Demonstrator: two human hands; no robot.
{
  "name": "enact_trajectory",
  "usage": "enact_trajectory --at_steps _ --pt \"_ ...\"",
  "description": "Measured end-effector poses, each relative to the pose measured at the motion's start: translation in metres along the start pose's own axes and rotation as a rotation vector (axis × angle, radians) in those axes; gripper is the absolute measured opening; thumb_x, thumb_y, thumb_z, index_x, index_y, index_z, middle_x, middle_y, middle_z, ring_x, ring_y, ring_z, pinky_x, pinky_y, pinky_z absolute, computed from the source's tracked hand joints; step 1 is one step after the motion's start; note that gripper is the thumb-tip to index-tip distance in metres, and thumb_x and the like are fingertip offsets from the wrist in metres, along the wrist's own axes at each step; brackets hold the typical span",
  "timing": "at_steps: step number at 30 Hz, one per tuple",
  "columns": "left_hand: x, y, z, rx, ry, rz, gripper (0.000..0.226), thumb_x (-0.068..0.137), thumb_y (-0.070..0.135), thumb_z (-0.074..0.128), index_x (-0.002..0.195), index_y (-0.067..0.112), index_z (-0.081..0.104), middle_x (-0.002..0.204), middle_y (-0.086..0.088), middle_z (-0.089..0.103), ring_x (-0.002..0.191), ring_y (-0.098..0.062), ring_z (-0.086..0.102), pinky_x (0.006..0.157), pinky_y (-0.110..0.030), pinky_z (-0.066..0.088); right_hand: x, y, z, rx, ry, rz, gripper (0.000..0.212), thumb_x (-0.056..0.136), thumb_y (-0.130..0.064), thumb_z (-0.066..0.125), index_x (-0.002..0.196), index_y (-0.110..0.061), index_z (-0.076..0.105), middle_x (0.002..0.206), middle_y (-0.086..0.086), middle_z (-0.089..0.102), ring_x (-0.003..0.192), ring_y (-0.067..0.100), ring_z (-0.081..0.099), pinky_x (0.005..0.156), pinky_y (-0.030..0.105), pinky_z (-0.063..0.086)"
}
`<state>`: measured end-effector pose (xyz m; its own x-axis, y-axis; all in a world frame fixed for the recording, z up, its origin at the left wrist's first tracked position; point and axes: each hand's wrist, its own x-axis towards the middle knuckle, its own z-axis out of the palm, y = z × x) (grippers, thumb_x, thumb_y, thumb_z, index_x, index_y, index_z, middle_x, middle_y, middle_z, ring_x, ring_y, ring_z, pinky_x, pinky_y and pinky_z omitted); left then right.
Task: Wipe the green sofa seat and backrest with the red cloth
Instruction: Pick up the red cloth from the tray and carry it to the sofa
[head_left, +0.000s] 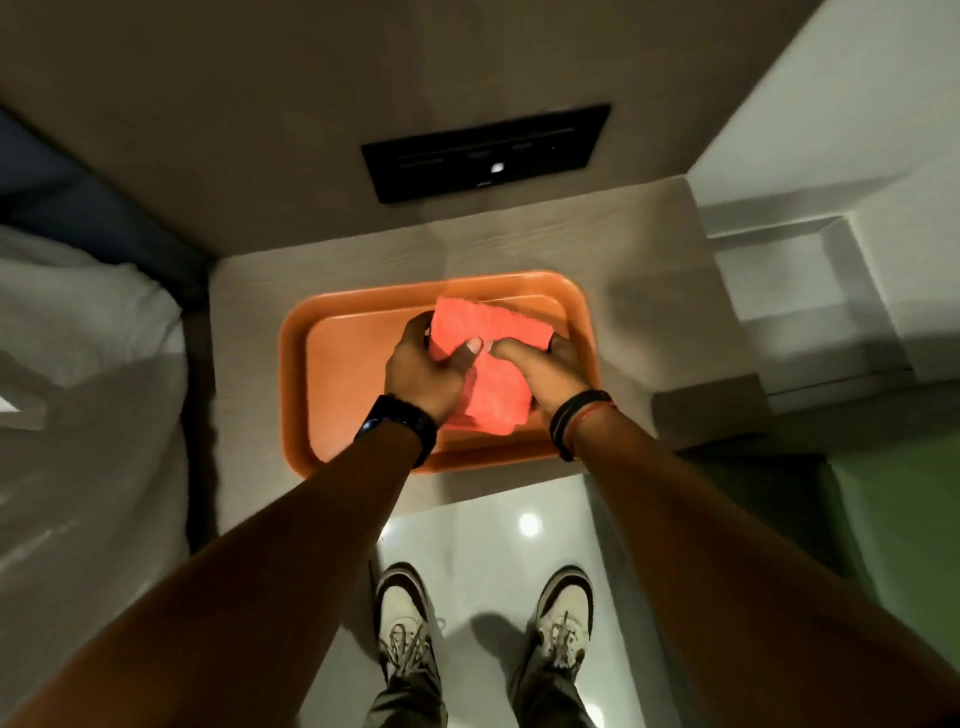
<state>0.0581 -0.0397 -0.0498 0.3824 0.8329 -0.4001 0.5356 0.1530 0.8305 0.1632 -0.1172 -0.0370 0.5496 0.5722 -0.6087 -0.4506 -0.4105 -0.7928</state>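
Over orange tray (296, 364), both hands (423, 371) (553, 371) grip red cloth (491, 358).

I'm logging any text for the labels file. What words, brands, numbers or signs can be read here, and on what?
None can be read.
Black wall panel: faint marks and a small lit dot, too blurred to read.
Watch on the left wrist: face dark, nothing legible.
Red cloth, orange tray and shoes: no print visible.
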Motion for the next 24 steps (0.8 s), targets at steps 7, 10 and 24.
enact_trajectory --at_steps 7,10,24 --pt "-0.068 0.108 0.064 0.101 -0.138 0.311 0.040 0.085 0.036 0.060 0.121 0.020 0.053 0.107 0.004 0.062 0.101 -0.020 0.060 0.086 -0.031 0.047 -0.081 -0.051 -0.100 0.335 0.214 -0.087 0.023 0.076 -0.003 0.065 0.094 -0.016 0.067 0.092 0.005 0.071 0.087 0.022 0.067 0.079 0.035 0.055" --pt "-0.111 0.156 0.116 0.127 -0.247 0.419 0.047 0.078 0.041 0.055 0.118 0.016 0.054 0.109 -0.002 0.064 0.101 -0.023 0.060 0.087 -0.033 0.048 -0.122 -0.069 -0.168 0.420 0.354 -0.133 0.027 0.073 -0.002 0.067 0.098 -0.013 0.066 0.095 0.008 0.071 0.089 0.025 0.067 0.077 0.034 0.056" --pt "-0.438 0.226 0.412 0.132 -0.705 0.720 0.041 0.086 0.029 0.058 0.120 0.008 0.053 0.118 -0.014 0.062 0.108 -0.028 0.057 0.094 -0.038 0.044 -0.388 0.005 -0.517 0.588 0.857 -0.290 0.038 0.073 0.006 0.070 0.108 -0.004 0.060 0.113 0.018 0.066 0.100 0.029 0.064 0.091 0.044 0.052"
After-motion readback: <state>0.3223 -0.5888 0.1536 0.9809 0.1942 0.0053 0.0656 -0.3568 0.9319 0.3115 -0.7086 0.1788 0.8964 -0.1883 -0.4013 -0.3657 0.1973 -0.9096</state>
